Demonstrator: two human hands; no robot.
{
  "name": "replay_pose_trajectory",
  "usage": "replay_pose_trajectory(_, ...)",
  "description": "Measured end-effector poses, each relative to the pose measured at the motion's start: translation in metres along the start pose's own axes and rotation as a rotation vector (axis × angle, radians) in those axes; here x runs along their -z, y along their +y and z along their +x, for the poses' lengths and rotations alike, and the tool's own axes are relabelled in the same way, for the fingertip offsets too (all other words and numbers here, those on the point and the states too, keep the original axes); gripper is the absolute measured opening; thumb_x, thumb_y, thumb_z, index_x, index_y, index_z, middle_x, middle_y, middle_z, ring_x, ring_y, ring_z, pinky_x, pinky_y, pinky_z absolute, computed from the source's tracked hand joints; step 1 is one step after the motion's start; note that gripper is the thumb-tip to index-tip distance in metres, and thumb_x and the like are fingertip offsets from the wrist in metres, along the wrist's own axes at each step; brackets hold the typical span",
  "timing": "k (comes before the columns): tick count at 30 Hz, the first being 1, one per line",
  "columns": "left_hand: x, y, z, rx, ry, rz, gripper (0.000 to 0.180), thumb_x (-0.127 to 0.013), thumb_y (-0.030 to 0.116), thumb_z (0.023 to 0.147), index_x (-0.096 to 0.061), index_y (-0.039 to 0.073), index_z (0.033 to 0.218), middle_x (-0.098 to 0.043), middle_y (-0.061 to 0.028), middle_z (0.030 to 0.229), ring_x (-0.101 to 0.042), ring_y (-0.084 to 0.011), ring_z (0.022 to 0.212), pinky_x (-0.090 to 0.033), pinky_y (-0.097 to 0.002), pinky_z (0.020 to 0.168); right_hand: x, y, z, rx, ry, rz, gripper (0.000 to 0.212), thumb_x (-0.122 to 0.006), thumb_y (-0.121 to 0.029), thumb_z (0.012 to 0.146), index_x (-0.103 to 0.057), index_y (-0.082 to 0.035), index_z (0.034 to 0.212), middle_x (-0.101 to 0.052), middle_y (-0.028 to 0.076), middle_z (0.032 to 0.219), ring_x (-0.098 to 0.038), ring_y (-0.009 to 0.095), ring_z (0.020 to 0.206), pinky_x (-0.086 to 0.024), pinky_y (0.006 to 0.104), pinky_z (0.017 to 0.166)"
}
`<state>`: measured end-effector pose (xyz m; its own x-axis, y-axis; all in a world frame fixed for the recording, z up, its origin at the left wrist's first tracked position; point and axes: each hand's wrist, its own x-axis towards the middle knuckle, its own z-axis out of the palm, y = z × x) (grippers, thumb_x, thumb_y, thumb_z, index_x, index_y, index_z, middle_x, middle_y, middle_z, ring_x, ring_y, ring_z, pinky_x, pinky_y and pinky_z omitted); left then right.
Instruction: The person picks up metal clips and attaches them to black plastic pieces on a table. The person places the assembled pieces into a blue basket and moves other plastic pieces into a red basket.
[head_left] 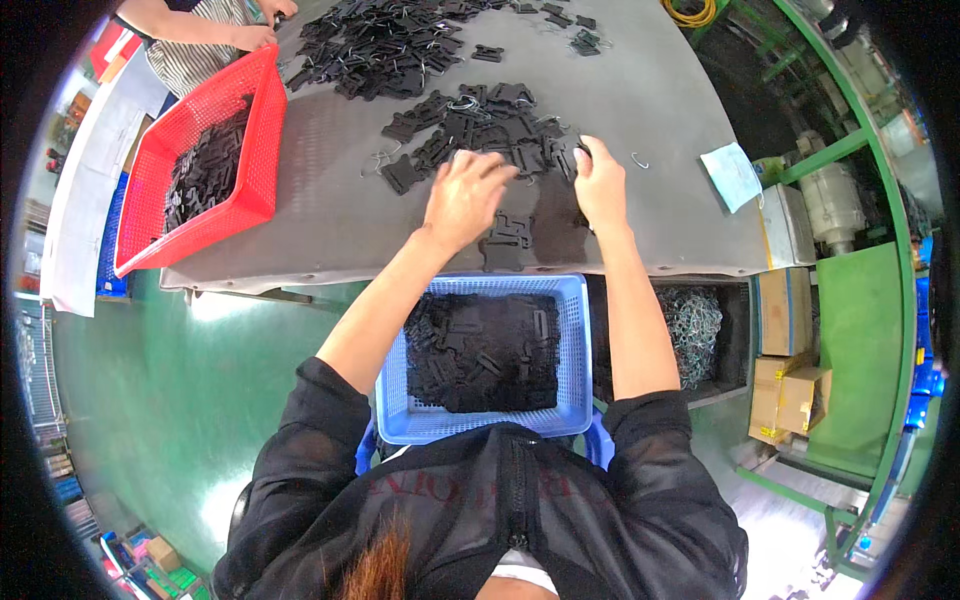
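Observation:
Flat black plastic pieces point(480, 130) with cut-out notches lie in a loose pile on the grey table, thin wire hooks among them. My left hand point(468, 200) hovers at the near edge of this pile, fingers apart and slightly blurred. Just right of the pile, my right hand point(603, 188) is closed, with a dark edge showing at its thumb and fingertips; most of that piece is hidden. Between my hands, a few more black pieces point(510, 232) lie near the table's front edge. Below, a blue basket point(572, 345) in front of my body holds many similar pieces.
A larger black heap point(385, 45) lies farther back. At left stands a red basket point(262, 150) of black pieces, near another person's hand point(255, 38). A blue face mask point(732, 176) and a wire hook point(640, 160) lie right. Below is a crate of metal hooks point(690, 330).

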<state>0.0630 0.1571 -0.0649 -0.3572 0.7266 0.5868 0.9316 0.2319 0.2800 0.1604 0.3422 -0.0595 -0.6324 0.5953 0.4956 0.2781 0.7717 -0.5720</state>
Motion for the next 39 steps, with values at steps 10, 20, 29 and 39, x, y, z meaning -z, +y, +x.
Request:
replay_pose_trajectory(10,-0.009,-0.022,-0.012,0.108,0.07,0.197,0.031,-0.061,0.015,0.079,-0.061,0.012,0.11,-0.059,-0.0008,0.111,-0.052,-0.0211,0.104,-0.042,-0.0385,0.082,-0.005,-0.043,-0.017,0.158,-0.21,-0.057,0.035,-0.069,-0.032,0.076,-0.063,-0.005,0.097,-0.06,0.011,0.091,-0.061,0.025,0.091,-0.051,0.0383,0.066)
replay_pose_trajectory(20,-0.015,-0.029,0.028,0.084,-0.162,0.307,0.035,-0.063,0.032,0.082,-0.058,0.009,0.108,-0.054,-0.0032,0.104,-0.053,-0.024,0.094,-0.045,-0.0396,0.077,-0.005,-0.018,0.025,-0.147,-0.087,-0.058,0.021,-0.053,-0.018,0.085,-0.064,-0.006,0.097,-0.066,0.017,0.091,-0.063,0.033,0.088,-0.05,0.0427,0.074)
replay_pose_trajectory(29,-0.018,-0.038,0.05,-0.034,-0.209,0.306,0.028,-0.061,0.03,0.084,-0.059,0.009,0.103,-0.055,-0.0049,0.098,-0.054,-0.0236,0.092,-0.047,-0.0386,0.075,-0.008,0.005,0.049,-0.338,-0.464,-0.091,0.051,-0.074,-0.036,0.074,-0.061,-0.004,0.111,-0.065,0.016,0.105,-0.061,0.032,0.101,-0.047,0.0398,0.087)
replay_pose_trajectory(39,-0.032,-0.054,0.055,-0.148,-0.261,0.386,0.034,-0.059,0.015,0.081,-0.052,0.005,0.113,-0.057,-0.0077,0.099,-0.054,-0.0247,0.096,-0.053,-0.0351,0.074,0.019,0.017,0.033,-0.743,-0.241,0.611,0.024,-0.069,-0.02,0.083,-0.06,-0.002,0.095,-0.064,0.002,0.079,-0.059,0.009,0.062,-0.041,0.0233,0.054)
